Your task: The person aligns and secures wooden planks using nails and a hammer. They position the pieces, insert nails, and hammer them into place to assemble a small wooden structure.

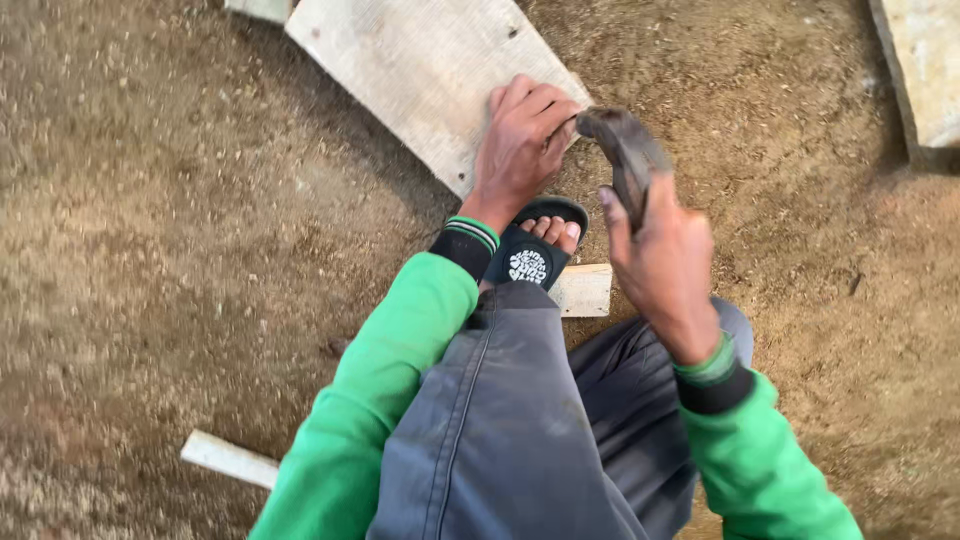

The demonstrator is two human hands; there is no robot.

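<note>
A pale, weathered wooden board (420, 70) lies flat on sawdust ground; a dark hammer (625, 155) is raised just beside its near corner.

— What lay about on the ground (150, 200)?
— Sawdust covered it. A pale stick (228, 458) lay at lower left, and a slab (925, 70) sat at the top right corner.
— Anything nearer?
— A black sandal (535, 250) stood on a short wood block (585, 290), beside grey trousers (510, 420).

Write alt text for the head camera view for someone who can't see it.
A person's right hand raises a hammer while the left hand presses on a pale wooden board lying on sawdust-covered ground, a black sandal below.
</note>
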